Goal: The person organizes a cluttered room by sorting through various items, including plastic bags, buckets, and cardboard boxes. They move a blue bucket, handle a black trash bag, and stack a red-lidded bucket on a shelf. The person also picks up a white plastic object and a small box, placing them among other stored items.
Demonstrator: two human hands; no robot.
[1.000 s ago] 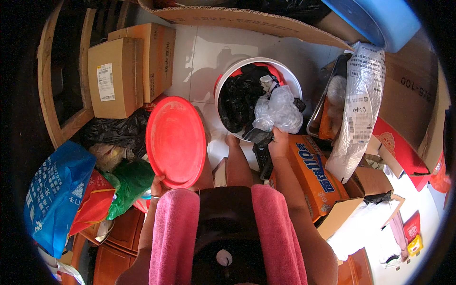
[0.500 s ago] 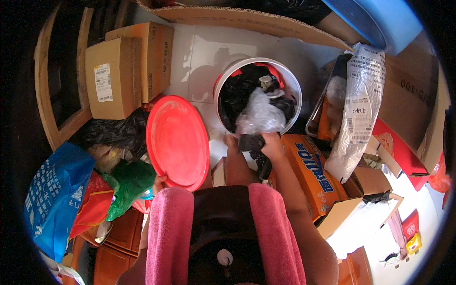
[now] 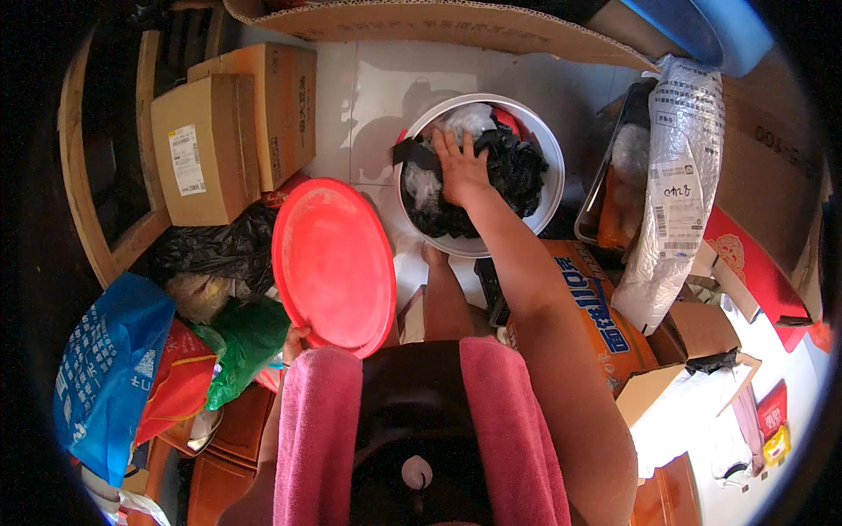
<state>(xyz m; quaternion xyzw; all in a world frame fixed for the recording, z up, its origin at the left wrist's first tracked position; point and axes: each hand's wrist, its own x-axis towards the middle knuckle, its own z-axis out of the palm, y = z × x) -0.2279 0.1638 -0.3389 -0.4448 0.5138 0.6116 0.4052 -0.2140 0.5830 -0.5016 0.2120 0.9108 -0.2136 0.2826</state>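
The bucket [image 3: 555,171] stands on the pale tiled floor [image 3: 335,131] in front of the person, its white rim open upward. The right hand [image 3: 463,175] reaches down inside the bucket, palm down with the fingers spread wide, resting on the bunched plastic; it is not closed around any of it. Inside the bucket, the black bags [image 3: 517,171] fill much of the right side, while a clear bag [image 3: 474,118] shows at the far side, beyond the fingertips. A black strip [image 3: 412,154] pokes over the bucket's left rim.

The left hand [image 3: 296,340], to the left of the bucket and nearer the person, holds the red lid [image 3: 335,267] by its lower edge in a narrow pinch; the far fingers are hidden behind it. The lid is tilted up on edge, apart from the bucket.

Well left of the bucket are two cardboard boxes [image 3: 206,149], and nearer the person than those, a black sack [image 3: 219,250], a green bag [image 3: 246,346], a red bag [image 3: 175,386] and a blue bag [image 3: 114,368]. To the right of the bucket lies a silver padded packet [image 3: 675,193], with an orange box [image 3: 605,324] nearer the person. A long cardboard flap [image 3: 438,24] runs beyond the bucket.
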